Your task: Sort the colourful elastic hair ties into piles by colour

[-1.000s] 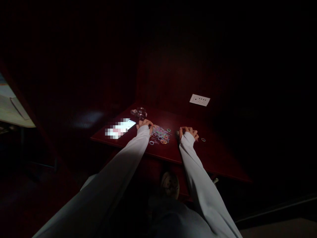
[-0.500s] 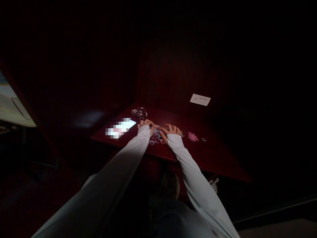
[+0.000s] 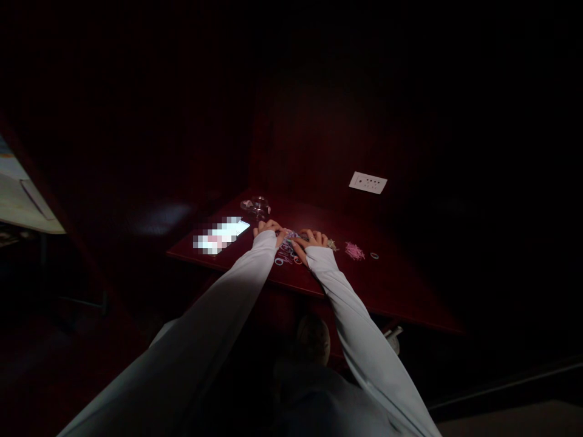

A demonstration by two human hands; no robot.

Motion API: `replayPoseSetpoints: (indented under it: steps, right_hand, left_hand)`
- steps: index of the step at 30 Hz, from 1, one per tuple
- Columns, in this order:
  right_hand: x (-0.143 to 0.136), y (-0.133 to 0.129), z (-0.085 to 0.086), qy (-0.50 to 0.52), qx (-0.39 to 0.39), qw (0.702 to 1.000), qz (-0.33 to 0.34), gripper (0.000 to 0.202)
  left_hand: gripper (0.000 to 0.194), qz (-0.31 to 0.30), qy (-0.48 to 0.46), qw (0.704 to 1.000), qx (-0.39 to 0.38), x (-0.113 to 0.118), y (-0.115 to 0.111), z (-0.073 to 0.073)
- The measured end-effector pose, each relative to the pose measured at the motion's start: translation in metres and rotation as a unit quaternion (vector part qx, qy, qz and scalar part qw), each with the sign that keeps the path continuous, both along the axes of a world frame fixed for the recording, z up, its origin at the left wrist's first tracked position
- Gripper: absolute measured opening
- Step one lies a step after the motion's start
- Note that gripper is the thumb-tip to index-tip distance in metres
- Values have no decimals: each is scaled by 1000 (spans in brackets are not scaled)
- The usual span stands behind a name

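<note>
A loose pile of small coloured hair ties [image 3: 285,250], some ring-shaped and some thin strands, lies near the front edge of the dark red table [image 3: 387,291]. My left hand [image 3: 269,228] rests at the pile's left side, fingers bent and thumb apart. At its right side is my right hand [image 3: 313,241], wearing a ring, with fingers spread over the pieces. I cannot see anything held in either hand. Just right of it, partly hidden, is a cream-coloured bunch [image 3: 333,245]. Beyond lie a heap of pink strands [image 3: 354,250] and a single hair tie [image 3: 374,255].
A lit phone [image 3: 221,235] lies to the left of my hands. Behind it stands a clear container [image 3: 259,206]. A white socket plate [image 3: 368,182] is on the dark back wall. To the far left is a pale surface [image 3: 27,203] beyond the partition.
My right hand has shifted slightly left over the pile. My left hand stays almost in place, with its fingers slightly moved. The phone, container and pink heap stay put.
</note>
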State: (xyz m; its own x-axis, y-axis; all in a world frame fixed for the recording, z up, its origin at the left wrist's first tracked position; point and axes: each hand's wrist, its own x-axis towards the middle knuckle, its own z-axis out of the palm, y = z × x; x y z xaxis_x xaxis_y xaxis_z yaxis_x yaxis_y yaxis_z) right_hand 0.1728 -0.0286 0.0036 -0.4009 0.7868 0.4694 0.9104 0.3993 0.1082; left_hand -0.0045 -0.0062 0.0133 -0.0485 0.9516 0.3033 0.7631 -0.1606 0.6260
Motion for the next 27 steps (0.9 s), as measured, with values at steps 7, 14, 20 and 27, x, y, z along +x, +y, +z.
replayPoseSetpoints:
  steps: [7, 14, 20, 27]
  right_hand:
    - [0, 2, -1, -4, -4, 1000, 7, 42]
    - [-1, 0, 0, -11, -9, 1000, 2, 40]
    - [-1, 2, -1, -8, -9, 1000, 7, 39]
    - [0, 2, -1, 1, -21, 1000, 17, 40]
  left_hand:
    - [21, 2, 1, 1000, -3, 0, 4, -2]
    - [13, -9, 9, 1000, -4, -1, 6, -5]
    - [10, -18, 9, 1000, -6, -2, 6, -7]
    - [7, -23, 3, 1000, -11, -2, 7, -5]
